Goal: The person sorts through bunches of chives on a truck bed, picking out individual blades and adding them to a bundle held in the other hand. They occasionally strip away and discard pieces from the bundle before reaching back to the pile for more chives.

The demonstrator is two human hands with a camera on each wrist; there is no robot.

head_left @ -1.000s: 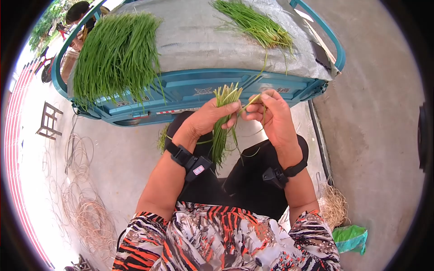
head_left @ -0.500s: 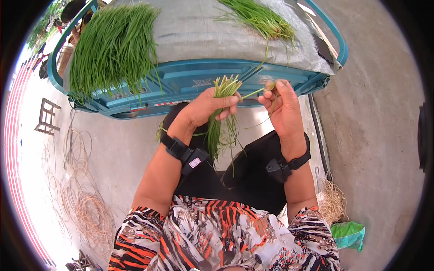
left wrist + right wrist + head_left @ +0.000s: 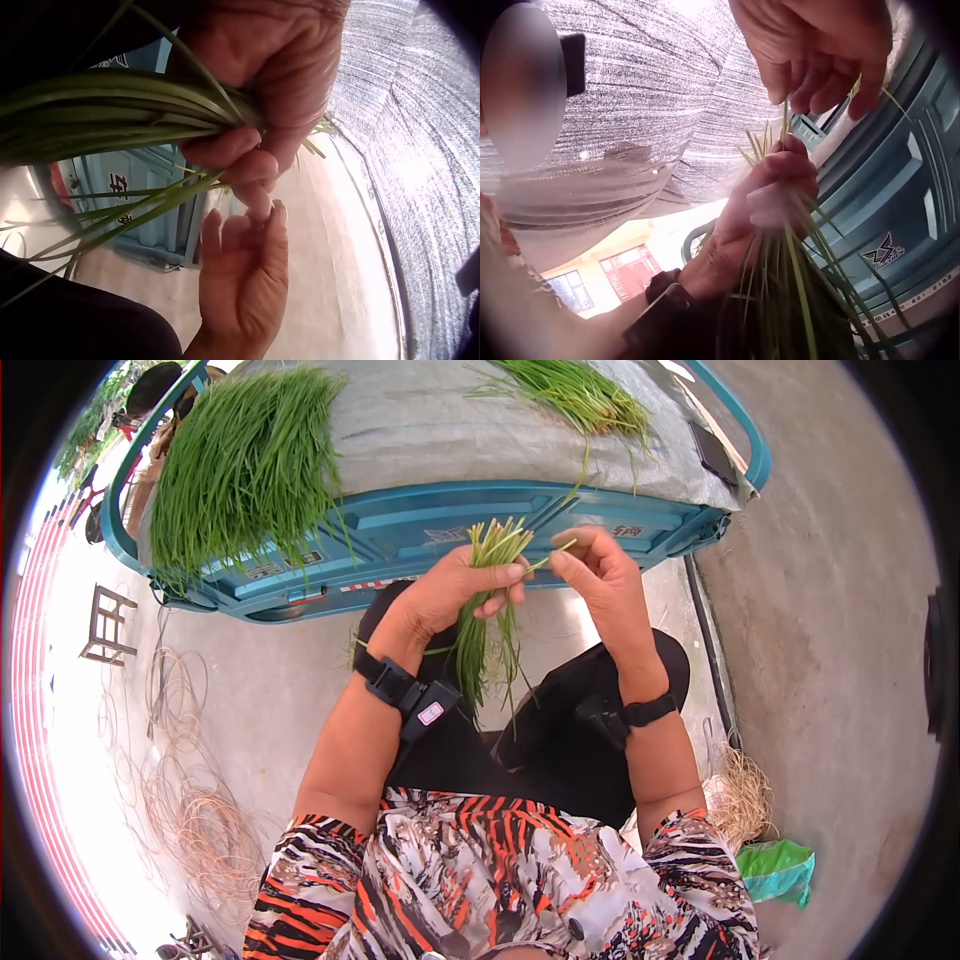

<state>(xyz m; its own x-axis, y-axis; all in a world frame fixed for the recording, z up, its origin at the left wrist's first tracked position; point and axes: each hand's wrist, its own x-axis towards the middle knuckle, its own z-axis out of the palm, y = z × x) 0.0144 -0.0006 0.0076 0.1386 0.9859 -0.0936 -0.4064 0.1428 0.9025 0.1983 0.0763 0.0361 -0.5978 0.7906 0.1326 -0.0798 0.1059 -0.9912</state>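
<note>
My left hand (image 3: 450, 590) grips a bunch of green chives (image 3: 480, 655) around its upper part, with pale cut ends up and long leaves hanging between my knees. Thumb and index finger of my right hand (image 3: 610, 590) pinch a single chive stalk (image 3: 540, 564) just right of the bunch. In the left wrist view, the right-hand fingertips come right up to the left-hand fingers, and several loose leaves (image 3: 142, 206) hang apart from the bunch. The right wrist view has the stalk (image 3: 785, 116) running between both hands' fingertips.
Ahead stands a blue cart (image 3: 400, 530) covered with a grey sheet (image 3: 410, 440). A big chive pile (image 3: 245, 470) lies left on it, a smaller pile (image 3: 580, 395) and phone (image 3: 712, 452) right. A stool (image 3: 108, 625), straw (image 3: 742, 800) and green bag (image 3: 778, 872) are on the floor.
My right hand first drew away to the right with a stalk, then came back close to the bunch. A thin strand trailing from its fingers is gone from sight. My left hand keeps its grip.
</note>
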